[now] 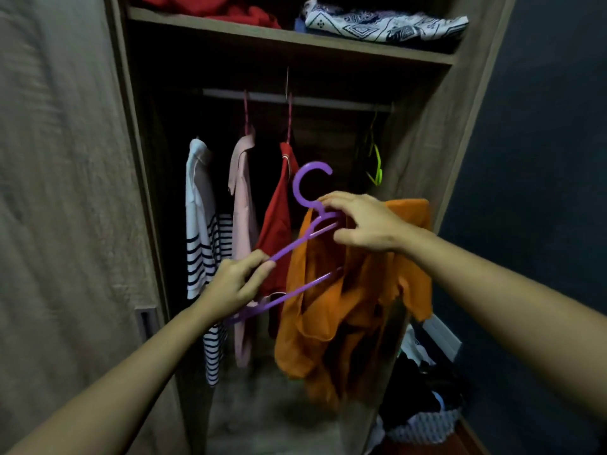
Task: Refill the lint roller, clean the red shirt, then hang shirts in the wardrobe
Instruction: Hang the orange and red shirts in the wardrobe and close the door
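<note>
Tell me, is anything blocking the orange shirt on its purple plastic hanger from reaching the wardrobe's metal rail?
Nothing visible does. The orange shirt, draped on the purple plastic hanger that the left hand and right hand grip, sits below a bare stretch of metal rail between the hung red shirt and the green hanger.

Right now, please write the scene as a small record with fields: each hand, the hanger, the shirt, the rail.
left hand: grips one arm of the purple hanger
right hand: holds the orange shirt at the hanger's neck
purple hanger: tilted, hook free, not on the rail
orange shirt: bunched, partly on the hanger
rail: carries striped shirt, pink shirt, red shirt, green hanger
shelf: folded clothes
</note>
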`<state>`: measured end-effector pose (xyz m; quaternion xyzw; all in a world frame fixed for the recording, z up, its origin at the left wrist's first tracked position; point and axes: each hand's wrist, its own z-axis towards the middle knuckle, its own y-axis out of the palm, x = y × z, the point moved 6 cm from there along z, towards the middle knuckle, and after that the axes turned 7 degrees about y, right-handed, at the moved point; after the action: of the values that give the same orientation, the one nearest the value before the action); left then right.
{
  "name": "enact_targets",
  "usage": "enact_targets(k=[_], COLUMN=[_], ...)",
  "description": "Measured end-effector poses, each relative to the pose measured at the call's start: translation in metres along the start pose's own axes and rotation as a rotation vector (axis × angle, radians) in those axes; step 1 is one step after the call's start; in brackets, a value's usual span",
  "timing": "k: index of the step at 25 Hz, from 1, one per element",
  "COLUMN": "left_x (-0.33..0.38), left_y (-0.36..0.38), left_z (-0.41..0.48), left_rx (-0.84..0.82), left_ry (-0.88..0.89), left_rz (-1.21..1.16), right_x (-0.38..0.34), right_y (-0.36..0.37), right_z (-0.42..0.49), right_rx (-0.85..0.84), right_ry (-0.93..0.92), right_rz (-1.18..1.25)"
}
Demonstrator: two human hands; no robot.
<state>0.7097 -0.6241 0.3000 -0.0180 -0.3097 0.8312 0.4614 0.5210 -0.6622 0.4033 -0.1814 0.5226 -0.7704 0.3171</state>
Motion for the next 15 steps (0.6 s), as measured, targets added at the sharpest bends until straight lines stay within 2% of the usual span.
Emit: enact_targets(k=[2, 3, 5, 6, 8, 9, 10, 11, 14, 15], left_x=[0.003, 0.006, 0.015, 0.022, 0.049, 0.065, 0.076, 0.078, 0.053, 0.047], left_y=[-0.01, -0.015, -0.023, -0.029, -0.027, -0.015, 0.001, 0.018, 0.051, 0.059], left_z=[-0.005, -0.007, -0.008, -0.009, -0.018, -0.028, -0.039, -0.049, -0.063, -0.063], left_rx=[0.04, 0.035, 0.077, 0.166, 0.323, 0.321, 0.246, 0.113, -0.277, -0.381], left_ry=[0.001, 0.019, 0.044, 0.043, 0.128, 0.22, 0.267, 0.221, -0.17, -0.194], left_rz=[-0.025, 0.04, 0.321, 0.47, 0.542, 0.508, 0.462, 0.407, 0.194, 0.14], right_x=[-0.006, -0.006, -0.008, -0.012, -0.019, -0.022, -0.027, -0.032, -0.049, -0.053], right_y=[-0.015, -0.017, -0.013, -0.012, -0.012, -0.016, -0.021, -0.026, -0.037, -0.039], right_z=[-0.012, -0.019, -0.027, -0.028, -0.027, -0.027, -0.026, -0.026, -0.026, -0.027], right_rx=[0.209, 0.263, 0.307, 0.33, 0.362, 0.388, 0.42, 0.448, 0.493, 0.493], right_ry=[-0.148, -0.201, -0.217, -0.204, -0.156, -0.141, -0.138, -0.139, -0.171, -0.181], right_rz=[-0.295, -0.346, -0.341, -0.317, -0.263, -0.235, -0.211, -0.194, -0.189, -0.187])
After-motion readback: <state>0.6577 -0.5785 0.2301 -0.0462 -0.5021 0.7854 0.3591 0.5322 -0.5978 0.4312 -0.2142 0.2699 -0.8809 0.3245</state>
